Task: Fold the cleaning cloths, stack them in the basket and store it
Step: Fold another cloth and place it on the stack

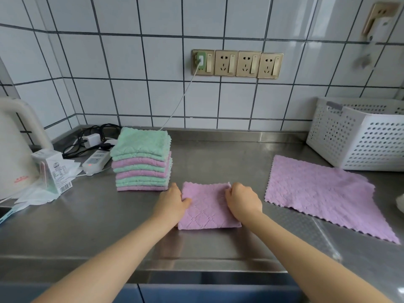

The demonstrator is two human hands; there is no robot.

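Fingers of the left hand [172,204] and right hand [242,201] curl, pinching the folded purple cloth's [207,208] side edges.

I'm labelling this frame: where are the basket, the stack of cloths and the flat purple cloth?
basket [341,136]: head view, perforated front wall.
stack of cloths [142,141]: head view, top green cloth.
flat purple cloth [323,193]: head view, its middle.

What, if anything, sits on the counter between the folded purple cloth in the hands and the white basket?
One thing: an unfolded purple cloth lies flat on the steel counter between the folded purple cloth, held by the left hand and right hand, and the white perforated plastic basket. Being flat, it probably would not block a lifted cloth.
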